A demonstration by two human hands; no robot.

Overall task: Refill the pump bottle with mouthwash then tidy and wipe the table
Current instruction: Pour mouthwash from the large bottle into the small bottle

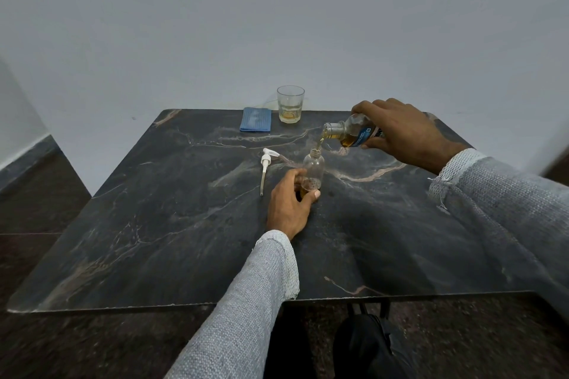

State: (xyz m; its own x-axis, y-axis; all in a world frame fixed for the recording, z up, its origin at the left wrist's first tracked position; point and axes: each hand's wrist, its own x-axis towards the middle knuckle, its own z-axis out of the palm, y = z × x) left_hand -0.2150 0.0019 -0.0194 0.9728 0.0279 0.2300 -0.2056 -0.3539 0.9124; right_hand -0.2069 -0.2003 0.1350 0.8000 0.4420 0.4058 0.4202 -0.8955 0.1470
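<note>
- Small clear pump bottle [313, 170] stood upright at centre of frame on dark marbled table [154, 224]; neck open, pump removed.
- Shallow layer of amber liquid visible in bottom of pump bottle.
- Left hand [289, 203] gripped base of pump bottle, thumb and fingers curled round lower part; heel of hand lay on table.
- Right hand [400, 129] held mouthwash bottle [351, 132] in right-centre of frame, fingers wrapped over its body, blue label partly showing.
- Mouthwash bottle tipped nearly horizontal, mouth pointing toward left of frame, positioned just above and right of pump bottle neck.
- Thin amber stream [320, 142] ran from mouthwash bottle mouth down to pump bottle opening.
- Amber liquid seen pooled in lower side of mouthwash bottle.
- White pump head [266, 163] with its dip tube lay flat on table just left of pump bottle, tube pointing toward bottom of frame; not touching bottle.
- Folded blue cloth [256, 119] lay at far edge of table, upper centre of frame.
- Clear glass tumbler [290, 104] stood just right of cloth, with a little yellowish liquid in bottom.
- Grey knit sleeves [246, 301] covered both forearms.
- Pale wall [277, 24] behind table.
</note>
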